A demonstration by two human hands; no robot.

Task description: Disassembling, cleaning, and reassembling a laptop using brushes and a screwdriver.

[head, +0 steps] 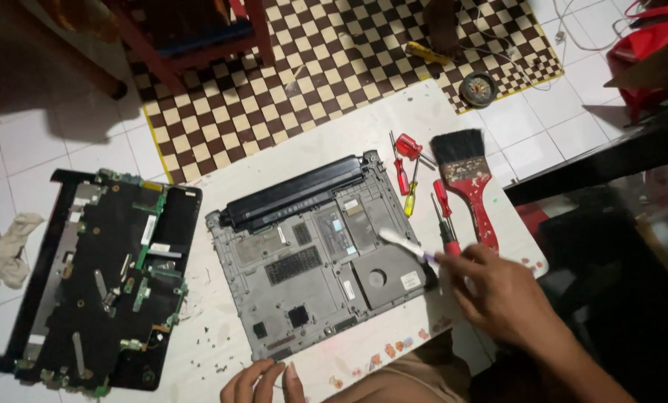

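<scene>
A grey laptop [315, 257] lies upside down on a white board [222, 328], its black battery [300, 190] along the far edge. My right hand [498, 287] is at the laptop's right side and holds a small white brush [401, 242] whose tip rests over the bottom panel. My left hand [263, 380] lies on the board's near edge, fingers curled, just below the laptop, holding nothing.
A stripped black laptop chassis with green boards [102, 276] lies to the left. Red and yellow screwdrivers [423, 190] and a red-handled paintbrush [468, 183] sit right of the laptop. A checkered mat [311, 67], a rag [1, 250] and a dark table [617, 157] surround the spot.
</scene>
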